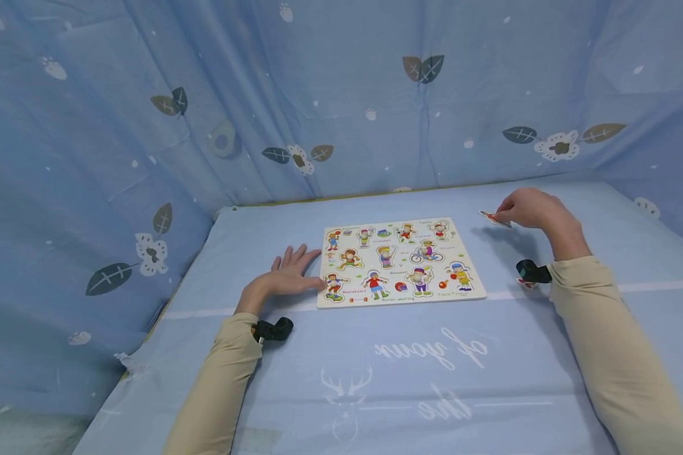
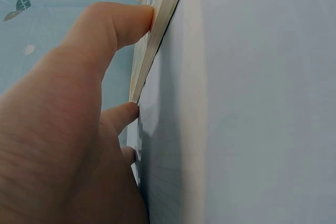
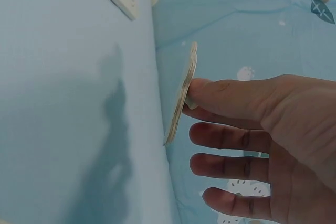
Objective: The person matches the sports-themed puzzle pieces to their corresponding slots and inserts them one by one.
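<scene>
A wooden peg puzzle board [image 1: 405, 260] with several cartoon sports figures lies on the table. My left hand [image 1: 290, 277] rests at its left edge, fingers spread; in the left wrist view, the thumb [image 2: 134, 22] presses on the board's side [image 2: 163, 22]. To the right of the board, my right hand [image 1: 537, 210] holds a thin puzzle piece [image 1: 494, 219] above the table. In the right wrist view, thumb and forefinger pinch the small knob on the back of this piece [image 3: 181, 100], seen edge-on, while the other fingers stay apart from it.
Another puzzle piece [image 1: 526, 285] lies on the table below the right wrist, partly hidden by the black wrist camera [image 1: 532, 272]. A blue patterned curtain [image 1: 364, 82] hangs behind and to the left of the cloth-covered table [image 1: 296, 392].
</scene>
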A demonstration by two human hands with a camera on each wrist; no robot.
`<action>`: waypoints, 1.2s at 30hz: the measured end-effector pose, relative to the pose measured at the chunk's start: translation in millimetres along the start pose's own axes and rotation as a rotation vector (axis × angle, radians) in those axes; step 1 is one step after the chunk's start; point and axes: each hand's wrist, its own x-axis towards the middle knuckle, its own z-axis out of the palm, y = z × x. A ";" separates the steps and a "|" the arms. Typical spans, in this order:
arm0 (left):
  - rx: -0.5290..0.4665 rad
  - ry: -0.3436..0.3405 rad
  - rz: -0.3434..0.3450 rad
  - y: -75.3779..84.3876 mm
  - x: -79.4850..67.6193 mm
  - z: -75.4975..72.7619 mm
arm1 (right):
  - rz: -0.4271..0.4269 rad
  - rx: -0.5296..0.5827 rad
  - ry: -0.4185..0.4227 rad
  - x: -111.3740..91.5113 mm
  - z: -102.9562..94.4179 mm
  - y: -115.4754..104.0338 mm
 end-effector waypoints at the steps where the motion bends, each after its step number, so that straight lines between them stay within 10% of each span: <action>1: -0.002 0.000 0.000 -0.2 0.0 0.2 | -0.003 -0.003 0.002 -0.4 -0.2 -1.2; 36: 0.011 0.007 -0.014 0.3 -0.6 -0.2 | -0.127 0.003 0.130 6.8 5.6 -23.4</action>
